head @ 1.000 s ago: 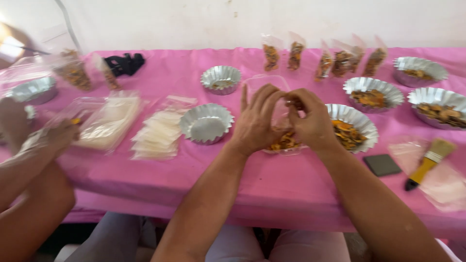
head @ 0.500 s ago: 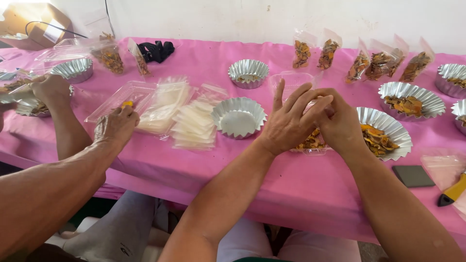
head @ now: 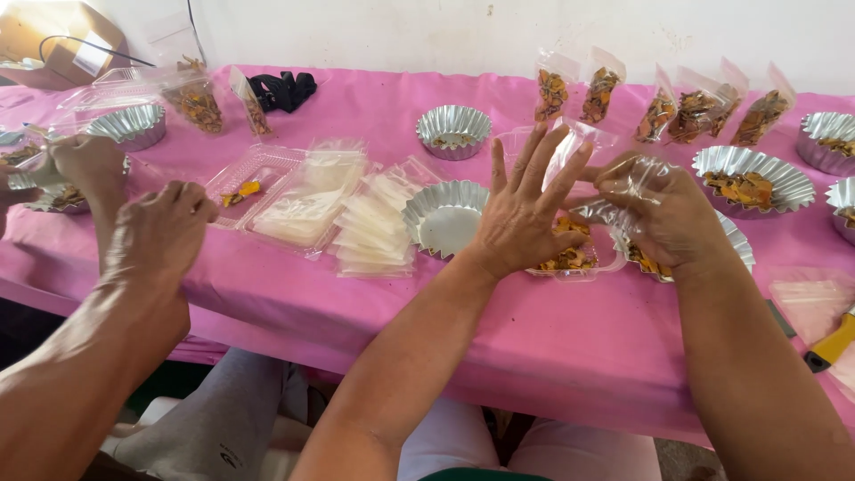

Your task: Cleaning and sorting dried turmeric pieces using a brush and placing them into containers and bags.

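- i see a row of filled clear pouches [head: 602, 92] standing at the table's far edge
- flat empty clear bags [head: 372, 227] stacked mid-table
- cardboard box [head: 55, 37] far left

yellow-handled tool [head: 833, 346] cut off, foil tin [head: 736, 242] half hidden
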